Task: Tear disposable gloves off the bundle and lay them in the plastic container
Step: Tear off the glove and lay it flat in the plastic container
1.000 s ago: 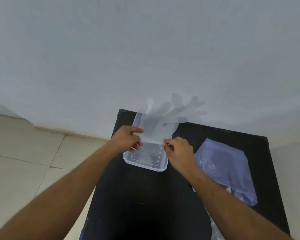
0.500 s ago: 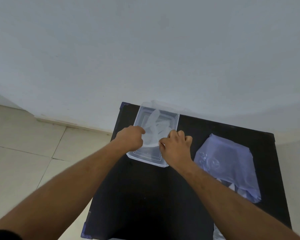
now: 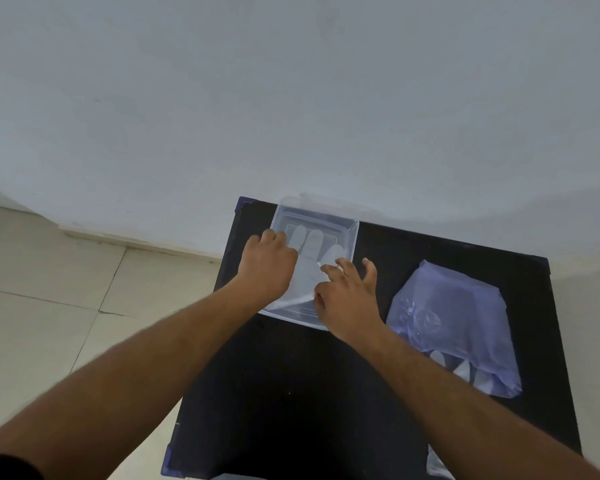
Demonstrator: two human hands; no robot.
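Head view, what lies on the black table (image 3: pixel 291 393)?
— A clear plastic container (image 3: pixel 353 233) sits at the far left corner, with a see-through glove (image 3: pixel 309 265) lying flat inside, its fingers pointing to the far side.

And the hands?
— The left hand (image 3: pixel 269 266) rests palm down on the glove's left part, fingers curled at the container's left rim. The right hand (image 3: pixel 349 299) presses the glove's right near part, fingers spread, some reaching over the right rim.

Where is the bundle?
— The bundle (image 3: pixel 454 323), in a bluish plastic bag, lies to the right of the container, apart from it, near the table's right edge.
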